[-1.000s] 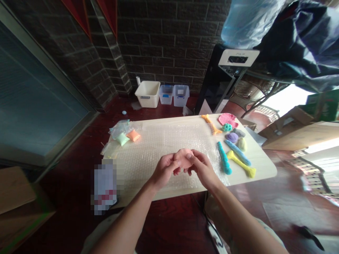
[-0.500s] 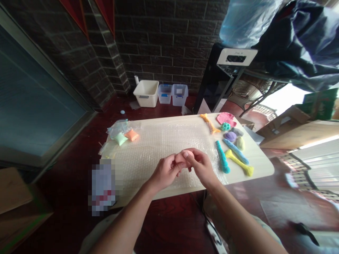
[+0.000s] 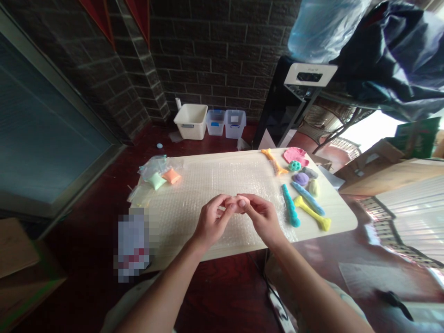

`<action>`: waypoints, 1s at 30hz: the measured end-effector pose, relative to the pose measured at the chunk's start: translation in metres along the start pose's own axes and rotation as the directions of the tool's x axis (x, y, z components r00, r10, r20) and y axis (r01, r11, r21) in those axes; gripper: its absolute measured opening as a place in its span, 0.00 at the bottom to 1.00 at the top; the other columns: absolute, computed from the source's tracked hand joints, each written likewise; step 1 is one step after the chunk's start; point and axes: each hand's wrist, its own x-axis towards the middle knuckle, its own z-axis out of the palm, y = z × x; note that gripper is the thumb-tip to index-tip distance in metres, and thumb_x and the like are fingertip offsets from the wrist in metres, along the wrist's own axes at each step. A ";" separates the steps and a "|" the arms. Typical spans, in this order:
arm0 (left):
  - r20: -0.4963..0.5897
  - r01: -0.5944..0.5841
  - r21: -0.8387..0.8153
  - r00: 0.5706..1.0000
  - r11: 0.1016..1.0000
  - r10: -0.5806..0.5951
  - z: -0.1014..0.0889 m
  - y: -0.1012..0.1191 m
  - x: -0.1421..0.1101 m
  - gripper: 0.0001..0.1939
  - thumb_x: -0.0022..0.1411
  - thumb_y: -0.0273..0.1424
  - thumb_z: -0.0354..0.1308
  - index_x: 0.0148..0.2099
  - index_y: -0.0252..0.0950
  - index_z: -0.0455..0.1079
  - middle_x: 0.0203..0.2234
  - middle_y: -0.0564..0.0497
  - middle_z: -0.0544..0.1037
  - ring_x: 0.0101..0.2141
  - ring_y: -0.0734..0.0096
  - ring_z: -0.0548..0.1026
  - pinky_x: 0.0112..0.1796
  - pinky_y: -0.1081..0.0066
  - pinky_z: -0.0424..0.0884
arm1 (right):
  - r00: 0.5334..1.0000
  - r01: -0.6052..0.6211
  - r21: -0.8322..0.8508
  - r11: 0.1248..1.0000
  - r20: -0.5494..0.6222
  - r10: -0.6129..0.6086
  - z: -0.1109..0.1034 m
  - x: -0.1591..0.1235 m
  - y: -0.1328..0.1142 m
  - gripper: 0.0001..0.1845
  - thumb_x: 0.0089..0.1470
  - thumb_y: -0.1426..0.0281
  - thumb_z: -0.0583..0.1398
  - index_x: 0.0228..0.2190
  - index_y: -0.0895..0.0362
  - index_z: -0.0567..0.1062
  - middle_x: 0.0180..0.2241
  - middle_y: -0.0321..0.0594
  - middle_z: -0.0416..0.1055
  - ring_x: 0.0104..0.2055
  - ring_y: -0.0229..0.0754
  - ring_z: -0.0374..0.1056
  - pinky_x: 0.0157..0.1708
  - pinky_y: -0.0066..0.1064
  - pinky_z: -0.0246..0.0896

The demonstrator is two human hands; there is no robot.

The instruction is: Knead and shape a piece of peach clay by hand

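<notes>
Between both hands, above the bubble wrap (image 3: pixel 187 208), is a lump of pink modelling clay (image 3: pixel 237 201), largely covered by fingers. My left hand (image 3: pixel 213 219) pinches its left side with thumb and fingertips. On the other side, my right hand (image 3: pixel 262 215) grips it, thumb pressed on its near face. To the right of my hands lie clay shapes: a teal tapered stick (image 3: pixel 290 206), a blue roll (image 3: pixel 308 198) and a yellow bone-like piece (image 3: pixel 314 213). Behind them are a purple lump (image 3: pixel 300 179), a teal ball with holes (image 3: pixel 294 165) and a flat pink piece (image 3: pixel 296 156).
The bubble wrap covers much of the wooden table (image 3: pixel 333 226). Green (image 3: pixel 156 181) and orange clay packets (image 3: pixel 171 175) sit at its left end. An orange bone-like piece (image 3: pixel 274 162) lies near the back edge. Beyond stand a white bin (image 3: pixel 191 122) and a water dispenser (image 3: pixel 280 101).
My left hand has turned, its thumb now lying along the near side of the pink clay. The clay shows less between my fingers. Both hands stay over the bubble wrap.
</notes>
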 end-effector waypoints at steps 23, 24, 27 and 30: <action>-0.118 -0.165 0.157 0.976 0.974 0.184 -0.002 0.014 -0.003 0.10 0.70 0.36 0.63 0.49 0.39 0.81 0.41 0.46 0.84 0.42 0.64 0.82 0.45 0.67 0.78 | 0.985 0.172 -0.186 0.967 0.015 -0.172 0.000 -0.005 0.002 0.10 0.62 0.60 0.68 0.42 0.50 0.85 0.42 0.44 0.82 0.44 0.48 0.78 0.45 0.41 0.75; -0.140 -0.127 0.097 0.980 0.987 0.140 -0.001 0.011 -0.003 0.11 0.69 0.36 0.64 0.51 0.39 0.80 0.42 0.46 0.85 0.42 0.64 0.82 0.44 0.67 0.78 | 0.987 0.163 -0.163 0.973 0.011 -0.163 0.000 -0.004 0.002 0.09 0.62 0.61 0.69 0.42 0.50 0.85 0.41 0.43 0.82 0.43 0.47 0.78 0.44 0.41 0.75; -0.158 -0.036 -0.097 0.987 0.995 0.020 0.000 0.007 -0.002 0.12 0.68 0.38 0.66 0.49 0.37 0.80 0.41 0.46 0.85 0.42 0.62 0.83 0.44 0.66 0.79 | 0.990 0.138 -0.134 0.981 -0.018 -0.142 -0.001 -0.004 0.004 0.09 0.61 0.61 0.69 0.41 0.50 0.86 0.39 0.42 0.82 0.41 0.47 0.79 0.42 0.39 0.76; -0.142 -0.017 -0.150 0.990 0.989 -0.004 -0.001 0.007 -0.001 0.10 0.67 0.38 0.67 0.42 0.36 0.81 0.39 0.46 0.86 0.41 0.62 0.84 0.43 0.67 0.79 | 0.987 0.153 -0.203 0.967 -0.015 -0.160 -0.002 -0.005 0.003 0.09 0.62 0.60 0.69 0.41 0.51 0.86 0.39 0.43 0.82 0.41 0.46 0.78 0.40 0.37 0.75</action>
